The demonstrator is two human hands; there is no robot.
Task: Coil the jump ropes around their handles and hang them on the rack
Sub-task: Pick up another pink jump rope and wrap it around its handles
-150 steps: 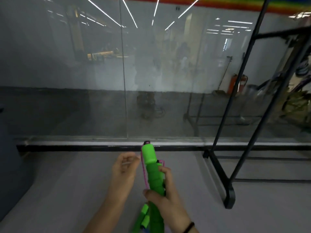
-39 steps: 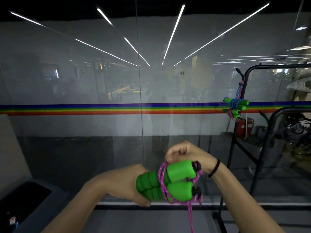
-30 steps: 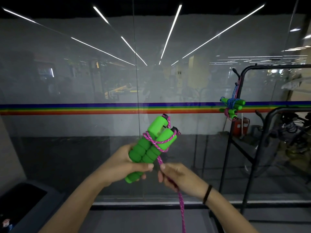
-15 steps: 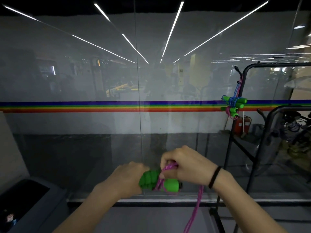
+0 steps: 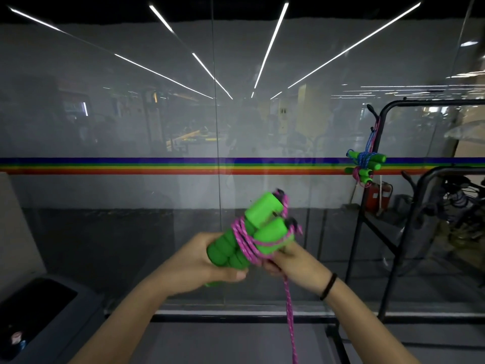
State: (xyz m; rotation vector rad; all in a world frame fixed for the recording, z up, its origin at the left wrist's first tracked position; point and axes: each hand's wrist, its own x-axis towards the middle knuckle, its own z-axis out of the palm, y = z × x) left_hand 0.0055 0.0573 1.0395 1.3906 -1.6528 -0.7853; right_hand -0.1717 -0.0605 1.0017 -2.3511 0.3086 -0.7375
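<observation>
Two green foam handles (image 5: 258,228) lie side by side, tips pointing up and to the right. My left hand (image 5: 210,261) grips their lower ends. A pink rope (image 5: 288,316) is wound several turns around the middle of the handles and trails down toward the floor. My right hand (image 5: 291,264) pinches the rope just under the handles. On the black rack (image 5: 383,122) at the right hang coiled ropes with green handles (image 5: 366,162), one blue and one pink.
A glass wall (image 5: 157,127) with a rainbow stripe stands straight ahead. A dark bin (image 5: 34,311) sits at the lower left. Behind the rack, at the right, are a second black frame (image 5: 430,174) and tangled gear.
The handles have swung up from level to tilted up-right. My right hand has come from over the handles to below them, carrying the rope around for another turn.
</observation>
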